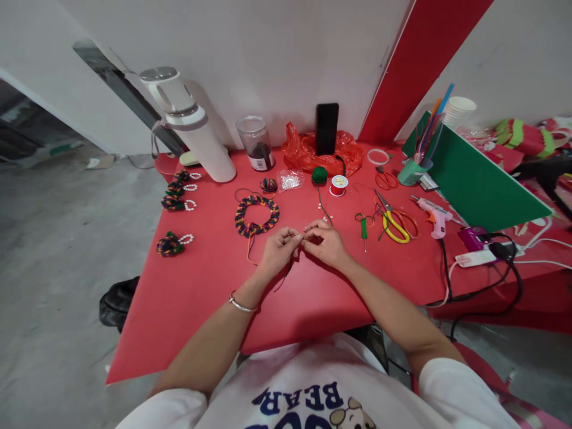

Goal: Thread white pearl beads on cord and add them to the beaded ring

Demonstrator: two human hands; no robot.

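My left hand (280, 249) and my right hand (325, 243) meet above the red table, thumbs and fingertips pinched together on a thin dark green yarn. One strand runs from the green yarn ball (319, 174) down to my right hand, and a loose end hangs below my left hand. A multicoloured braided ring (241, 218) lies beyond my left hand, to its left. Several small white beads (325, 218) lie just beyond my right fingers. Whatever sits between the fingertips is too small to make out.
Yarn pieces with bead loops (170, 244) line the left side. At the back are a white bottle (208, 149), a jar (256, 146), a bead packet (290, 180), a phone (327, 128) and red thread (338, 186). Yellow scissors (395, 228) and a glue gun (435, 215) lie right.
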